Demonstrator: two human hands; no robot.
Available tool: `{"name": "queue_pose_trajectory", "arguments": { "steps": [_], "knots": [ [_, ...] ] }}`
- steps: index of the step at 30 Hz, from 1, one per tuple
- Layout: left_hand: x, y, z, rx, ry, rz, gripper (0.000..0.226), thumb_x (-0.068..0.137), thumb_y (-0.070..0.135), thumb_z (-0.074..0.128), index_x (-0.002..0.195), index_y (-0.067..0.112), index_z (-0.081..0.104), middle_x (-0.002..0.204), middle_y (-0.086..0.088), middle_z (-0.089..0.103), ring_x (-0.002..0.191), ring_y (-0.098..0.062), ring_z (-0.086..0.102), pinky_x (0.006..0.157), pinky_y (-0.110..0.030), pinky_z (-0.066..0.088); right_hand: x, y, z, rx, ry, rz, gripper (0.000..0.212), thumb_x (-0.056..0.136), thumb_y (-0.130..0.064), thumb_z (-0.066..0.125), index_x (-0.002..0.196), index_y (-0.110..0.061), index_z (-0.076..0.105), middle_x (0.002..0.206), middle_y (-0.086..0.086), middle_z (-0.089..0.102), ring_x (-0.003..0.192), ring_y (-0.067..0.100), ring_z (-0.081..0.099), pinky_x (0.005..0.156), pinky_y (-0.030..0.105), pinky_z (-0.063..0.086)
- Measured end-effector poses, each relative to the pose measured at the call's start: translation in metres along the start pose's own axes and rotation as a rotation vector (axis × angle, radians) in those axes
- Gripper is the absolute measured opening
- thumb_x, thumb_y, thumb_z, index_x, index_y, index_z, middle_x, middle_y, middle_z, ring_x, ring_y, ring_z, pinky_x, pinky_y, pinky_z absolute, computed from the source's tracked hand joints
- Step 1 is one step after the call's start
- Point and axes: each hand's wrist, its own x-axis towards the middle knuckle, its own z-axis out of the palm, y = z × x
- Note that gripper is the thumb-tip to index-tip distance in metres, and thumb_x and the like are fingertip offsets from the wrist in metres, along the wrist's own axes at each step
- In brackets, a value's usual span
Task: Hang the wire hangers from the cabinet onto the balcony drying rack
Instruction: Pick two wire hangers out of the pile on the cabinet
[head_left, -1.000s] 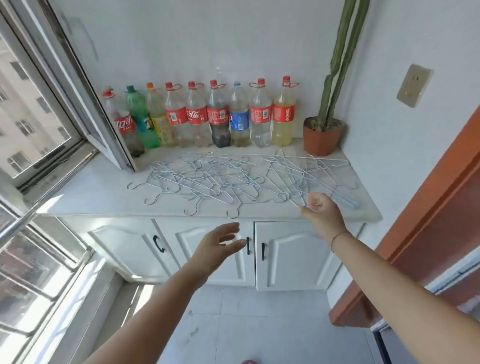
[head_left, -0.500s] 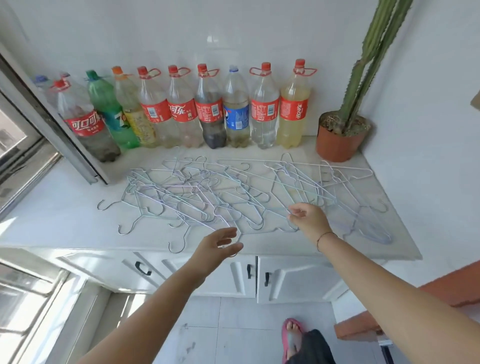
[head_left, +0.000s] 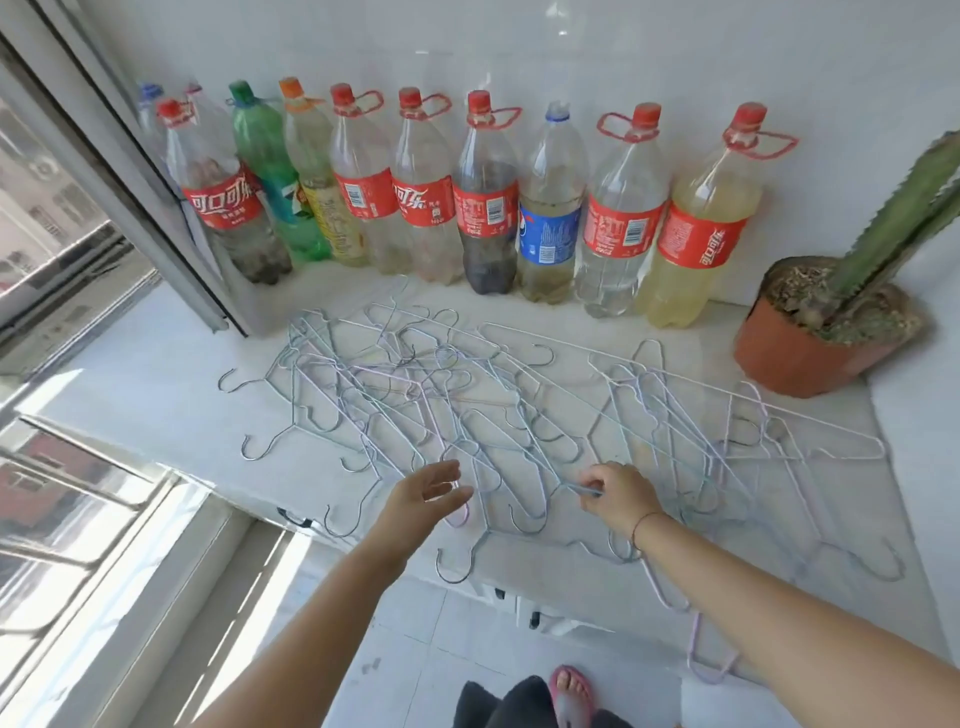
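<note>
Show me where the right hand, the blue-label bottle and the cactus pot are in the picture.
right hand (head_left: 621, 499): head view, back of the hand, which pinches a wire hanger (head_left: 571, 487).
blue-label bottle (head_left: 549, 236): head view, on its blue label.
cactus pot (head_left: 789, 358): head view, on its orange outer wall.

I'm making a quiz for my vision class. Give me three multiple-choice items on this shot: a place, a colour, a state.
1. Where does the cactus pot stand? A) on the floor B) at the countertop's right end C) on the windowsill
2. What colour is the label on the third bottle from the right? A) blue B) red C) green
3. What is the right hand doing? A) lying flat B) holding a bottle C) pinching a wire hanger
Answers: 1 B, it stands at that end; 2 A, its label is plainly blue; 3 C, it nips a thin wire.
</note>
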Motion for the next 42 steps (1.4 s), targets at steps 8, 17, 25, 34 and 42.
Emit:
{"name": "queue_pose_trajectory", "arguments": {
  "steps": [8, 17, 25, 34, 42],
  "knots": [
    [0.019, -0.001, -0.017, -0.015, 0.086, -0.070, 0.043, 0.079, 0.025, 0.074, 0.119, 0.019, 0.060, 0.118, 0.004, 0.065, 0.109, -0.009, 0.060, 0.086, -0.019, 0.042, 0.011, -0.009, -0.018, 0.383, 0.149, -0.046, 0.009, 0.076, -0.006, 0.067, 0.081, -0.013, 0.070, 0.071, -0.003, 0.063, 0.069, 0.014, 0.057, 0.063, 0.012, 0.042],
    [0.074, 0.020, -0.037, -0.004, 0.143, -0.108, 0.036, 0.084, 0.019, 0.068, 0.118, 0.010, 0.060, 0.111, -0.006, 0.062, 0.099, -0.019, 0.057, 0.087, -0.029, 0.041, 0.025, -0.051, -0.060, 0.850, 0.225, -0.081, 0.010, 0.081, -0.004, 0.065, 0.091, -0.005, 0.067, 0.075, 0.001, 0.064, 0.061, -0.003, 0.057, 0.059, 0.005, 0.043],
    [0.133, 0.021, -0.048, -0.118, 0.147, -0.195, 0.045, 0.071, 0.030, 0.074, 0.107, 0.006, 0.063, 0.100, -0.023, 0.062, 0.074, -0.017, 0.047, 0.080, -0.032, 0.040, 0.021, -0.079, -0.053, 1.089, 0.195, -0.016, 0.008, 0.082, -0.003, 0.063, 0.084, -0.008, 0.069, 0.063, 0.004, 0.058, 0.051, 0.005, 0.047, 0.054, 0.013, 0.039],
    [0.138, 0.039, -0.061, -0.498, 0.100, -0.250, 0.042, 0.084, 0.013, 0.067, 0.123, 0.006, 0.053, 0.082, -0.003, 0.060, 0.078, -0.017, 0.059, 0.068, -0.026, 0.045, 0.023, -0.091, -0.046, 1.119, 0.240, 0.024, 0.011, 0.081, -0.005, 0.064, 0.078, -0.015, 0.068, 0.065, 0.005, 0.059, 0.065, 0.017, 0.046, 0.063, 0.026, 0.038],
    [0.103, 0.075, -0.093, -0.670, 0.055, -0.079, 0.008, 0.087, 0.013, 0.061, 0.095, 0.013, 0.060, 0.086, -0.002, 0.065, 0.085, -0.017, 0.062, 0.077, -0.027, 0.047, 0.029, -0.121, -0.044, 1.192, 0.215, -0.046, 0.011, 0.082, -0.004, 0.062, 0.080, -0.013, 0.068, 0.057, -0.002, 0.059, 0.055, 0.012, 0.044, 0.058, 0.024, 0.034]
  ]
}}
